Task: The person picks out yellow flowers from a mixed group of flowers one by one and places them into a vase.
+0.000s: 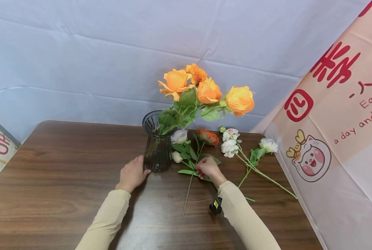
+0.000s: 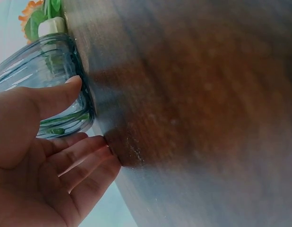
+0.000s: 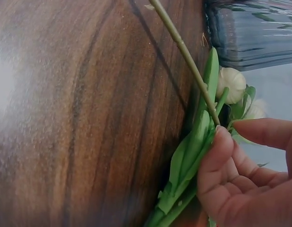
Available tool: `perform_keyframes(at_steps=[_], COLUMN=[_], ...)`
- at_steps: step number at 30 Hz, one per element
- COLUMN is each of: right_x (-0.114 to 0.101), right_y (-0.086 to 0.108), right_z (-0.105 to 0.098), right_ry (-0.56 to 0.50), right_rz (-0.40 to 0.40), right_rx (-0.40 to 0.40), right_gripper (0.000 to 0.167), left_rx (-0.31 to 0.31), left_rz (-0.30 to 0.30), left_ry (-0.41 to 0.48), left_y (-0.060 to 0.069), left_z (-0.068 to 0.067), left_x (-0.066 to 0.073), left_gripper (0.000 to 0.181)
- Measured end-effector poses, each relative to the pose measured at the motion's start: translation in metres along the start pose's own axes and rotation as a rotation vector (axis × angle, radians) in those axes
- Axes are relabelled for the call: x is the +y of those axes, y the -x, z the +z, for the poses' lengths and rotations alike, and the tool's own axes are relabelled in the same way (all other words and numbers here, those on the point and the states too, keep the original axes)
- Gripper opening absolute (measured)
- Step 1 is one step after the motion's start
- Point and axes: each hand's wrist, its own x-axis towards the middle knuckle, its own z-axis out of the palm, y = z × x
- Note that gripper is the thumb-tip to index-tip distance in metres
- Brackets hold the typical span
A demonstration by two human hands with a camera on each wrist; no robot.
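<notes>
A dark, ribbed glass vase [image 1: 158, 152] stands upright on the table and holds several orange flowers [image 1: 209, 91] that lean to the right. My left hand [image 1: 132, 174] holds the vase low on its left side, with the thumb [image 2: 58, 97] against the glass and the fingers around the back. Right of the vase, my right hand [image 1: 208, 169] pinches the stem [image 3: 184, 49] of an orange-red flower [image 1: 208, 137] between thumb and fingertips. The free end of that stem points toward the front edge. Under the right hand lie green leaves and a white bud [image 1: 177, 157].
A pale flower [image 1: 179, 136] lies just right of the vase. Farther right, white flowers [image 1: 229, 147] and another white flower [image 1: 268, 145] lie with crossing stems. Cloth walls bound the wooden table [image 1: 64, 194] at the back and right.
</notes>
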Motion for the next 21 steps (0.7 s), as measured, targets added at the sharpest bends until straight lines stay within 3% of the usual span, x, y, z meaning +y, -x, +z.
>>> perform_keyframes(at_steps=[21], right_x=[0.004], right_y=[-0.0072], right_z=[0.0079], right_ry=[0.076], right_rz=[-0.001], right_rx=[0.062], right_gripper=[0.019], left_rx=[0.028], left_rz=[0.018], left_ry=[-0.003], left_y=[0.0007], left_z=[0.0004], left_x=[0.0001], left_gripper=[0.057])
